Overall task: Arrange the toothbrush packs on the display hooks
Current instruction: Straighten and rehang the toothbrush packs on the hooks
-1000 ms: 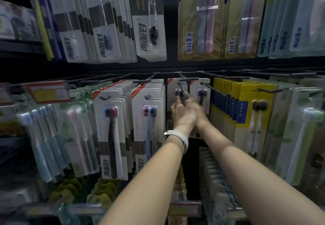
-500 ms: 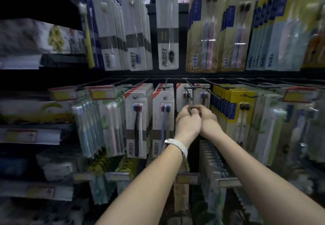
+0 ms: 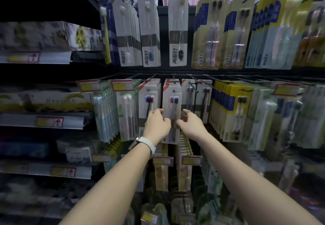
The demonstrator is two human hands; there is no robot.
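Both hands have dropped from the back hooks, where they were pressed together, and parted onto the front white toothbrush pack [image 3: 172, 112] on the middle hook [image 3: 173, 82]. It hangs at the head of its stack between a like stack and two sparse packs [image 3: 197, 100]. Left hand [image 3: 157, 125] curls its fingers on the card's left edge; right hand [image 3: 190, 124] curls at the right edge, contact unclear. Such a pack looks light, stiff and slick-fronted, so gripping both side edges seems safest.
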